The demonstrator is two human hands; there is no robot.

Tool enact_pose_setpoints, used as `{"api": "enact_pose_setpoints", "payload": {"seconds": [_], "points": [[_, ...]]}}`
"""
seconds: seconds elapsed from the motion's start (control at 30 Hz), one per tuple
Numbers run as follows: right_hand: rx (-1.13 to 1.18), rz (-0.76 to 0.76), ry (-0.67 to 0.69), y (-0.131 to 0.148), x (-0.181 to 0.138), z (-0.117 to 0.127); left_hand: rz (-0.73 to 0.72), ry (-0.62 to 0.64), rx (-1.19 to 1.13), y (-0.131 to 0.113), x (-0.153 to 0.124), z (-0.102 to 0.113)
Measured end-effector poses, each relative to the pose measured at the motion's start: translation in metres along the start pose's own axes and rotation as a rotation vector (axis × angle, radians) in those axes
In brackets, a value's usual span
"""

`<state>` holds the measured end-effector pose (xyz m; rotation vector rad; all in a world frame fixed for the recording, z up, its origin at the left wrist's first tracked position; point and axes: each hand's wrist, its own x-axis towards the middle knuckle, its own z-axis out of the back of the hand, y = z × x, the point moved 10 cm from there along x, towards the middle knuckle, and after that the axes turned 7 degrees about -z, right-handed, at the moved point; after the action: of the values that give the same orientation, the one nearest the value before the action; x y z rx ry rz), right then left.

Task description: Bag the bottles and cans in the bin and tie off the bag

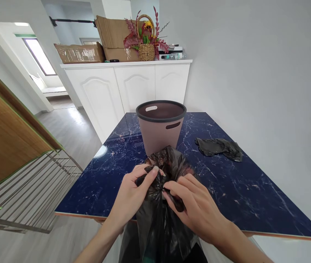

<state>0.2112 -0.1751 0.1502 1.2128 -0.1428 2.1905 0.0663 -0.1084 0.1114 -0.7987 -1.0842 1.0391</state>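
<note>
A black plastic garbage bag point(169, 233) is bunched up at the near edge of the table, its gathered neck between my hands. My left hand point(133, 191) pinches the bunched plastic between thumb and fingers. On the other side of the neck, my right hand point(190, 201) is closed on another part of the same bag. Some reddish contents show faintly through the thin plastic. Just behind the bag stands a pinkish-brown trash can point(158, 137) with a dark rim and cut-out handles, upright.
A folded black bag point(219, 148) lies on the right of the dark blue marbled table point(111, 182). Beyond it, a white cabinet point(97, 87) carries cardboard boxes point(81, 54) and a wicker flower basket point(146, 53). A metal rack point(31, 193) stands at left; a wall borders the right.
</note>
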Motion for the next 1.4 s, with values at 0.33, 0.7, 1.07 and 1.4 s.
{"api": "enact_pose_setpoints", "payload": {"seconds": [0.33, 0.7, 1.07, 1.4], "points": [[0.070, -0.103, 0.162, 0.009, -0.062, 0.011, 0.239, -0.310, -0.303, 0.088, -0.019, 0.028], [0.016, -0.416, 0.230, -0.011, -0.065, -0.005, 0.260, -0.308, -0.298, 0.091, -0.029, 0.018], [-0.265, -0.369, 0.364, -0.021, -0.044, -0.062, 0.185, -0.250, -0.231, 0.089, -0.038, 0.031], [0.007, -0.531, 0.147, -0.058, -0.047, 0.038, 0.133, -0.319, -0.111, 0.118, -0.026, 0.063]]}}
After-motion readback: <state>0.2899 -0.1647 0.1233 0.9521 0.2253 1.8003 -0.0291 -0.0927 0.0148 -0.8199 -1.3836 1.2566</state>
